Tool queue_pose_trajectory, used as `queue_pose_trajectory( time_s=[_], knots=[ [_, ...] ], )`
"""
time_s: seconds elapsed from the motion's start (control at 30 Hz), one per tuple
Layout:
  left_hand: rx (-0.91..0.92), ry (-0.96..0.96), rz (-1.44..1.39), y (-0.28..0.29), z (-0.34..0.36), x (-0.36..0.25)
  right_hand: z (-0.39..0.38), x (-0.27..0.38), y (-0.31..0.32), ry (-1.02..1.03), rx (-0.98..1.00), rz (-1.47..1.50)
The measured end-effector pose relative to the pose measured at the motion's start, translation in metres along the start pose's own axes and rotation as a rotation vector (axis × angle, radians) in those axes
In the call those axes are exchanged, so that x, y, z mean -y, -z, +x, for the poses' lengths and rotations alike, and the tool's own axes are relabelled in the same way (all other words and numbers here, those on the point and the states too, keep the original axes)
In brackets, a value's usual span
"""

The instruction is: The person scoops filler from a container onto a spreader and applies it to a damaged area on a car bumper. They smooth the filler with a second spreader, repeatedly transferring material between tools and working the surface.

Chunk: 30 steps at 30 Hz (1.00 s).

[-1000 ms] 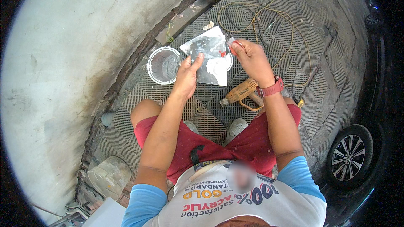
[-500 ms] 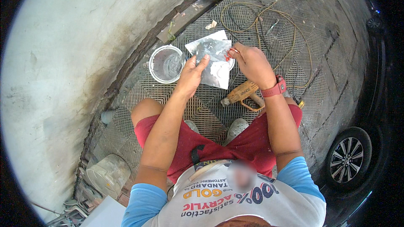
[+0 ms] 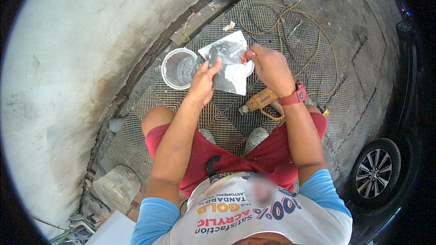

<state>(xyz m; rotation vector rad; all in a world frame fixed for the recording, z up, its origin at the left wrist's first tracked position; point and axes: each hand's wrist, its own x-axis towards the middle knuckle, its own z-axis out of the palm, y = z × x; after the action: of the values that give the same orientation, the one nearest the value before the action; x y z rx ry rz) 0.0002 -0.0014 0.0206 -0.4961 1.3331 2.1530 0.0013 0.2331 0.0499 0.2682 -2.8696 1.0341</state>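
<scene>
My left hand (image 3: 205,81) grips a thin grey plate (image 3: 220,84) by its left edge, thumb on top and the other fingers underneath. A thick patch of white paste (image 3: 236,74) lies on the plate's lower right, with thinner smears above. A white sheet (image 3: 235,37) shows past the plate's far edge. My right hand (image 3: 273,70) is closed in a pinch at the plate's right edge. At its fingertips is a small red thing (image 3: 244,58), too blurred and covered to name. Left of the plate stands a round tub (image 3: 165,76) with a white rim and grey smears inside.
A yellow heat gun (image 3: 261,100) lies on the grated mat below my right wrist. Cable loops (image 3: 318,31) spread beyond it. A pale wall (image 3: 68,63) runs along the left, with a clear bucket (image 3: 117,188) near it. A car wheel (image 3: 374,168) stands at the right.
The plate has shifted and tilted slightly, its far edge now lying over the white sheet. My right hand has moved a little left and turned, with the red thing still at its fingertips.
</scene>
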Motion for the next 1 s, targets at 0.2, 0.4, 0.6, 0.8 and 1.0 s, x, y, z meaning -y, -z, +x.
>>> queue_pose_trajectory(
  time_s=[0.2,0.4,0.6,0.8,1.0],
  knots=[
    [0.007,-0.183,-0.15,0.009,-0.008,-0.023,0.001,-0.066,-0.037,-0.381,-0.127,0.476],
    [0.016,-0.204,-0.216,0.027,-0.01,-0.028,-0.043,-0.1,-0.158,-0.738,0.03,0.716],
    [0.139,-0.155,-0.393,0.004,-0.005,-0.018,-0.11,-0.142,-0.261,-0.907,-0.105,0.472],
    [0.068,-0.082,-0.399,-0.019,-0.047,-0.014,-0.051,0.026,-0.098,-0.638,-0.264,1.92],
    [0.158,0.216,-0.288,-0.09,-0.12,-0.062,-0.018,0.074,0.075,-1.077,-0.49,1.65]
  ],
)
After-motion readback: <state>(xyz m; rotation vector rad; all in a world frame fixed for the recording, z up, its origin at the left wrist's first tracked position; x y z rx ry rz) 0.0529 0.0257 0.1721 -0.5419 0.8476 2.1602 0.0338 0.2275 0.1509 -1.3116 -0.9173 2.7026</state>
